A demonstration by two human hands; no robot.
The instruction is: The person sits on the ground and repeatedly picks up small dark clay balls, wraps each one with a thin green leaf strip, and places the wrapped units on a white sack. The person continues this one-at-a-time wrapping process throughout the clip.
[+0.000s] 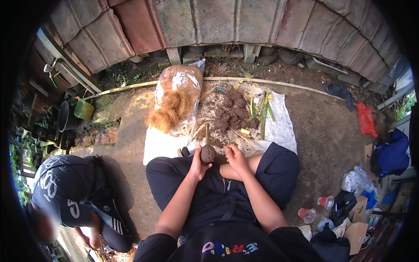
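In my left hand [198, 166] I hold a rounded ball of dark soil [208, 154], with a stem or stick [207, 133] standing out from its far side. To the right of the ball is my right hand [234, 158], fingers curled and close together; whether they pinch anything is unclear. Beyond my hands, a pile of dark clumped soil [233, 109] lies on a white woven sheet [288, 131]. Brown fibre [163, 118] spills from a clear plastic bag [180, 78] at the sheet's left. Long green and yellow leaves [264, 114] lie right of the soil, and a small yellow object [245, 131] sits nearer me.
Another person [72, 193] crouches at the left. A black bucket [67, 116] and a green pail [84, 109] stand at the far left. Roof tiles [212, 23] overhang the far side. Plastic cups [307, 215], bags and cardboard [356, 235] lie at the right.
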